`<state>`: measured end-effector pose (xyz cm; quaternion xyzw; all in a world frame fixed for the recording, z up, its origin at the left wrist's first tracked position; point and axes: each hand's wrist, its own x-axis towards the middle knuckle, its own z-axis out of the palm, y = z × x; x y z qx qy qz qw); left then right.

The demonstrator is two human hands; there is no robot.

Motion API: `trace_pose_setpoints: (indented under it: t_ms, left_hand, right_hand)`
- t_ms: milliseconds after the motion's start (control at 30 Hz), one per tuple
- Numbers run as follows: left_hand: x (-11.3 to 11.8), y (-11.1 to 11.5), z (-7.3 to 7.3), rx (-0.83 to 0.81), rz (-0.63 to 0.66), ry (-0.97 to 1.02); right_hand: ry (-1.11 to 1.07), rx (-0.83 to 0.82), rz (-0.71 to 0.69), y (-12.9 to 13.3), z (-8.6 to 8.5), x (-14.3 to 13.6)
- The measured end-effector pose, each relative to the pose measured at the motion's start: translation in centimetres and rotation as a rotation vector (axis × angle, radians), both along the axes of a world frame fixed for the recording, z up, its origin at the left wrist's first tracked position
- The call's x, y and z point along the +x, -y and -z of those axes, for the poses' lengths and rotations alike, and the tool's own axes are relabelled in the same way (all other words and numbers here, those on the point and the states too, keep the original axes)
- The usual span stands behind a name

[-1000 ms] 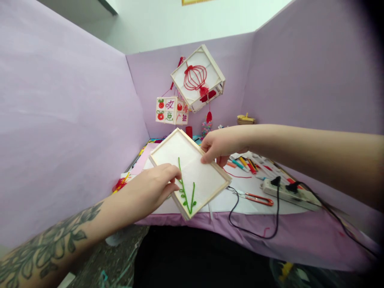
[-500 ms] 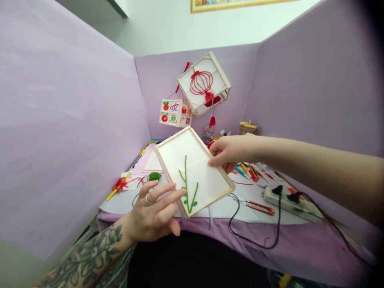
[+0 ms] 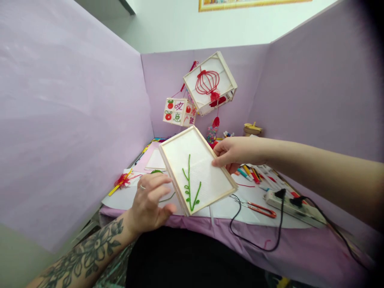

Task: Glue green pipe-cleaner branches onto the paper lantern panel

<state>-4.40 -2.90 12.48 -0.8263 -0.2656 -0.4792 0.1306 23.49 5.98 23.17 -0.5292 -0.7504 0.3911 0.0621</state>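
Okay, wood-framed white panel (image 3: 207, 168) with green sprig (image 3: 189, 176) held tilted over table (image 3: 117, 200), right-side edge pinched by right hand (image 3: 228, 154); left hand (image 3: 151, 204) held loosely open just beside opposite edge; orange-handled scissors (image 3: 262, 210) laid near power strip (image 3: 295, 209)

Left hand (image 3: 152, 202) loosely curled, right hand (image 3: 229, 154) pinching

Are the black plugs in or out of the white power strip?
In: both plugs sit against the power strip, no prongs showing.
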Motion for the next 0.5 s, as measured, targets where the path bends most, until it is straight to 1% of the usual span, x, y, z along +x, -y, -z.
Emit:
trace_pose_setpoints:
  t_ms: [33, 100, 167, 233, 267, 333, 400, 500]
  left_hand:
    - [0.1, -0.1, 0.2, -0.102, -0.006, 0.159]
    - [0.4, -0.2, 0.3, -0.373, 0.020, 0.500]
    - [0.8, 0.0, 0.3, -0.677, 0.143, 0.779]
    - [1.3, 0.4, 0.1, -0.912, 0.308, 0.940]
    - [1.5, 0.7, 0.0, -0.980, 0.373, 0.986]
    - [1.9, 1.3, 0.0, -1.049, 0.438, 1.027]
    - [2.2, 1.7, 0.1, -1.076, 0.456, 1.039]
    - [2.4, 1.9, 0.3, -1.123, 0.467, 1.077]
  right_hand:
    - [-0.014, 0.013, 0.007, 0.1, 0.2, 0.0]
    - [-0.055, 0.060, 0.036, 0.3, 0.7, -0.2]
    - [-0.107, 0.112, 0.082, 0.4, 1.7, -0.5]
    - [-0.163, 0.174, 0.131, 0.1, 3.4, -0.8]
    - [-0.188, 0.221, 0.150, -0.2, 4.4, -0.9]
    - [-0.203, 0.366, 0.181, -1.0, 6.8, -1.0]
    - [-0.230, 0.489, 0.208, -1.8, 9.1, -1.0]
    - [-0.290, 0.557, 0.253, -2.9, 11.6, -0.8]
